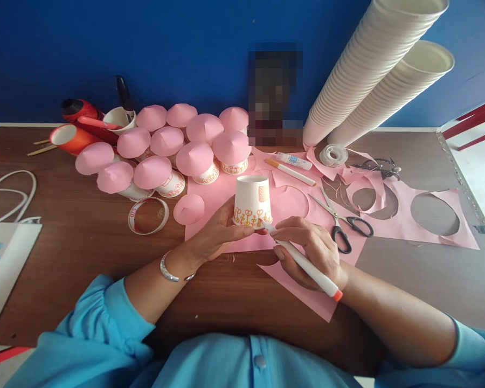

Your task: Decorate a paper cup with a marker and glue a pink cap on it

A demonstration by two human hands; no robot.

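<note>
My left hand [222, 229] is closed around the lower left side of a white paper cup [251, 199], which stands bottom-up over the pink paper. Orange and yellow flowers run along the cup's lower band, and an orange window-like patch marks its side. In my right hand [313, 248] is a white marker [307, 264] with an orange end, its tip at the cup's lower right edge. To the left, several decorated cups wear pink paper cones [194, 159]. A loose pink cone [189, 209] lies just left of the cup.
Scissors [336, 218], a glue stick [294, 160], another marker [291, 172] and pink paper scraps [408, 210] lie to the right. Tall stacks of paper cups [372, 64] lean at the back. A tape roll [149, 215] and a power strip [10, 269] are on the left.
</note>
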